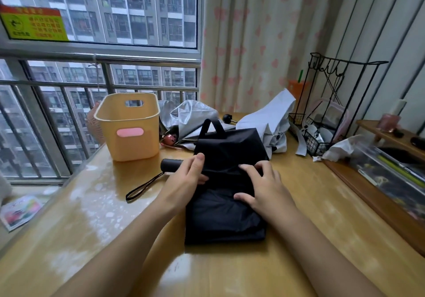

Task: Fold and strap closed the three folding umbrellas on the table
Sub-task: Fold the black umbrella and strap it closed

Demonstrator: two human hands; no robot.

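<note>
Status: 0 of 3 strapped. The black umbrella (225, 181) lies collapsed on the bench (92, 216) before me, canopy loose. My left hand (186, 177) grips it near the handle; my right hand (264, 186) presses the fabric flat. 2 grey umbrellas (190, 117) (269, 117) lie unfolded behind. The yellow basket (128, 126) hides its contents. The wire rack (322, 136) holds small items.

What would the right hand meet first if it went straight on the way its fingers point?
The right hand presses the black umbrella; past its fabric, probably the left silver umbrella, depth unclear.
</note>
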